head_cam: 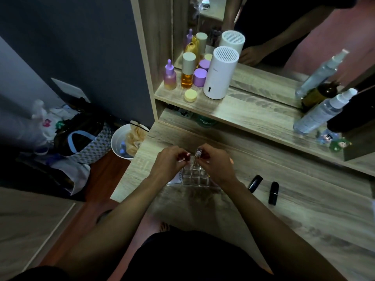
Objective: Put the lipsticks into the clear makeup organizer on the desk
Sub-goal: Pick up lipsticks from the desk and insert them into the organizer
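Both hands are over the clear makeup organizer (194, 175), which sits on the wooden surface (284, 209) right in front of the person. The left hand (169, 161) is closed around a small red lipstick (185, 156), fingers pinched on its body with the cap end poking out toward the middle. The right hand (216, 163) is closed on another lipstick (198, 154) with a clear or silvery top, held upright just above the back row of cells. Whether its base has already entered a cell is hard to say, since the fingers cover that part.

Two more black lipsticks lie on the surface to the right of the organizer, one (255, 183) near the right wrist and the other (273, 193) just beyond it, both on their sides and apart from each other.

These tubes look light, stiff and smooth, so I would judge them easy to lift but a bit slippery; a pinch around the middle of the barrel, thumb against two fingers, should steer them best, leaving the bottom free to drop into a cell. The caps may pull off if gripped alone. The organizer itself seems like thin hard plastic (light enough to skid if a tube is jammed in at an angle), so each one probably wants to go in straight down, perhaps with the other hand steadying the frame.
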